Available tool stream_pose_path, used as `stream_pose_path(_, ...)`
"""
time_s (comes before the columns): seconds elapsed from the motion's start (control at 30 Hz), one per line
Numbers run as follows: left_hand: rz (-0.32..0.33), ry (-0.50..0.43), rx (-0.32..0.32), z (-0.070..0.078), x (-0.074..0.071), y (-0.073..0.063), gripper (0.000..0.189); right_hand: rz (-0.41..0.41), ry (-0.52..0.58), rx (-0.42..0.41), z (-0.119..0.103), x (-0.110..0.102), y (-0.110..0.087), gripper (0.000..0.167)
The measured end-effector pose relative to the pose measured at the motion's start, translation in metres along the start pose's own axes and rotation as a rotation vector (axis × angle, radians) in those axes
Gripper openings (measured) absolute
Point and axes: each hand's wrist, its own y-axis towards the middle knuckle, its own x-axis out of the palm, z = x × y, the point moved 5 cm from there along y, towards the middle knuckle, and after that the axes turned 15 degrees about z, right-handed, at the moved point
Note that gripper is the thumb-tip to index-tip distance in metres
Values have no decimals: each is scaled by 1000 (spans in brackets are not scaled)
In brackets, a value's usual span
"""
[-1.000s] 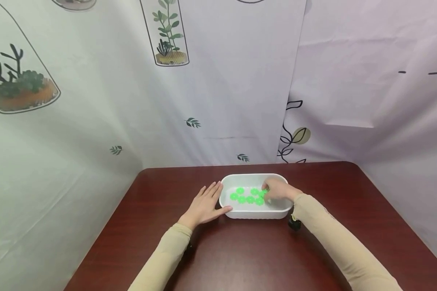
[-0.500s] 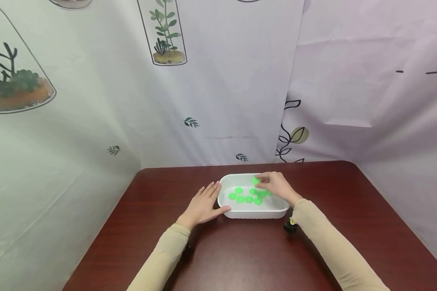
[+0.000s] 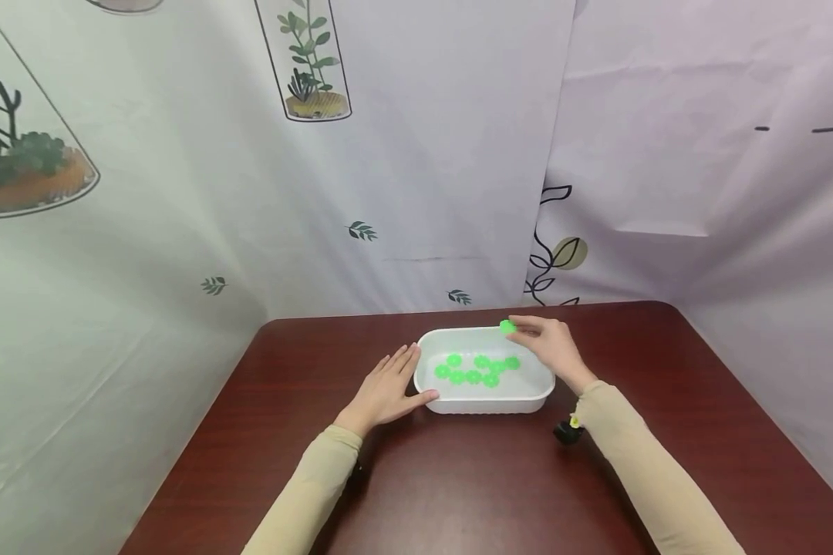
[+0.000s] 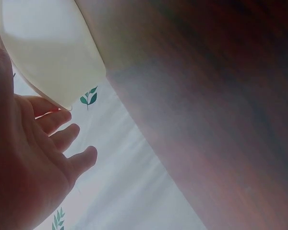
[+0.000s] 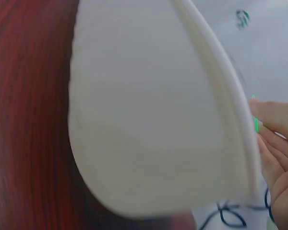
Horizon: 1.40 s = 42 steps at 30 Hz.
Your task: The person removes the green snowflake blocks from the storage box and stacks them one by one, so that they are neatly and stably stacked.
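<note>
A white oval-cornered basin [image 3: 482,406] sits on the table, with several small bright-green flower-shaped pieces [image 3: 473,377] lying on its floor. My right hand [image 3: 554,347] is raised over the basin's back right part. Between its thumb and fingers it pinches one green flower-shaped piece [image 3: 507,327]; only a thin green edge of that piece [image 5: 257,124] shows beside the thumb in the right wrist view. At the basin's left end, my left hand [image 3: 383,393] rests against the rim with fingers and thumb spread. In the left wrist view its fingers touch the basin wall [image 4: 53,52].
The basin stands near the back of a dark red-brown table [image 3: 472,486]. Behind the table hangs a pale cloth [image 3: 423,193] printed with plants. A small black object [image 3: 567,432] shows under my right wrist.
My right hand has risen from the basin floor with one green flower-shaped piece, then shifted up and right toward the back rim. My left hand keeps its place on the rim.
</note>
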Motion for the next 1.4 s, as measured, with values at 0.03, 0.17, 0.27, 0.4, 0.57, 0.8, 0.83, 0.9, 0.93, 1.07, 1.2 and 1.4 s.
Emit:
stream_pose_path(0.03,-1,-1,0,0,0,0,100,19,-8,1,3,-6,1,47)
stream_pose_path(0.17,2,-18,-2,0,-2,-1,100,68,-39,8,15,-32,5,48)
stream_pose_path(0.27,11,-35,-15,-1,-5,-2,99,91,-78,8,25,-51,8,50)
stream_pose_path(0.4,13,-49,-42,-2,-7,-3,98,114,-154,-4,38,-73,10,51)
stream_pose_path(0.57,4,-49,-51,-4,-5,-2,98,56,-248,2,59,-85,7,49)
stream_pose_path(0.8,-5,-61,-45,-1,-2,-3,98,-65,-301,24,86,-76,-3,42)
stream_pose_path(0.83,-7,-60,-42,-1,-1,-3,98,-75,-306,26,88,-75,-5,42)
stream_pose_path(0.9,-11,-60,-36,0,0,-3,99,-89,-321,24,90,-73,-7,41)
stream_pose_path(0.93,-13,-61,-34,0,1,-3,99,-91,-330,21,91,-72,-7,41)
stream_pose_path(1.07,-10,-63,-33,1,0,-3,101,-103,-352,-14,89,-68,-8,39)
stream_pose_path(1.2,-4,-65,-31,1,-2,-1,101,-110,-372,-27,89,-65,-7,38)
stream_pose_path(1.4,-4,-70,-38,1,-2,-1,100,-109,-358,-7,93,-64,-10,40)
